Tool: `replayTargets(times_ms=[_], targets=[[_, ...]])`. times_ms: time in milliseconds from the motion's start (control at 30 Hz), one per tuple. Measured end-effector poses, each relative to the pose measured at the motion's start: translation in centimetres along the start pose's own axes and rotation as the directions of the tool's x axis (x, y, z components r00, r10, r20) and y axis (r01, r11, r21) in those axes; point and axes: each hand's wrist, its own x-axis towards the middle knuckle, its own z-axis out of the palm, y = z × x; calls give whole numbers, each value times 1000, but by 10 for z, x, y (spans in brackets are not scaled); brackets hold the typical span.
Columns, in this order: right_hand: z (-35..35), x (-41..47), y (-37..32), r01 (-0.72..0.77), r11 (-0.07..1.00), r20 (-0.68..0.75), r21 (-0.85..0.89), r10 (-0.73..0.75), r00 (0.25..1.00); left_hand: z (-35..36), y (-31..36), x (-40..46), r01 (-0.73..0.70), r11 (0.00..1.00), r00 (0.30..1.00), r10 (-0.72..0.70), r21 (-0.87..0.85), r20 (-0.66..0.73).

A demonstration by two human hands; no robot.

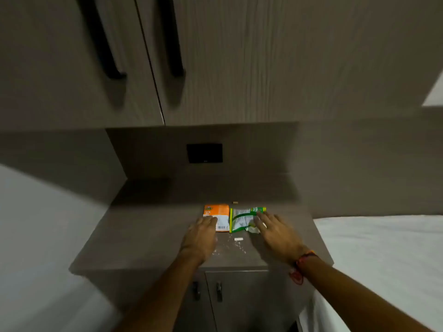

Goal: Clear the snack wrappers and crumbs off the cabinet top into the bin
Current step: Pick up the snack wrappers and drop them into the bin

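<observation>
I had both hands out over the desk [148, 236]. The left hand [200, 238] lay flat with its fingers spread narrow, the fingertips resting on the near-left corner of the orange wrapper [217, 215]. The right hand [275, 232] was spread wide, fingertips touching the right edge of the green wrapper [242, 218]; neither hand had closed on anything yet. A red thread band [303, 261] sat on that wrist.

The 2 wrappers lay flat side by side, edges just touching, the green one at 3 o'clock of the orange. A crumpled pale scrap [253, 228] sat at 5 o'clock of the green wrapper, against my right fingers. The crumbs [236, 246] were scattered at 6 o'clock of the wrappers, between my hands, with 1 small white stick-shaped bit [238, 239] among them. Another small piece [235, 202] lay at 12 o'clock, beyond the wrappers. The bin was not in view.

I judged the wrappers to be thin film: very light, limp, slick, and flat enough that pinching from above would slip. I reckoned sliding each toward the desk's near edge, or pinching a lifted corner, was the better hold. The crumbs looked dry and loose, better swept into a cupped palm than picked.
</observation>
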Motion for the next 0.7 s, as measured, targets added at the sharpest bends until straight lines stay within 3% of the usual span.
replayTargets(times_ms=[67, 200, 333, 500, 700], targets=[[15, 23, 6, -37, 999, -25, -4, 37, 999, 19, 1, 19, 18, 1000, 999, -18, -12, 28], [53, 50, 6, -1, 999, 61, -34, 3, 998, 54, 0, 41, 41, 999, 999, -40, -24, 8], [63, 51, 5, -59, 998, 2, 7, 59, 998, 60, -4, 45, 11, 992, 995, 2, 123, -103], [47, 49, 5, -133, 986, -74, 97, 140, 987, 50, -3, 38, 95, 976, 921, -160, -196, -354], [6, 21, -10, -212, 945, -199, 250, 264, 944, 30, 24, 10, 75, 940, 872, -224, -332, -436]])
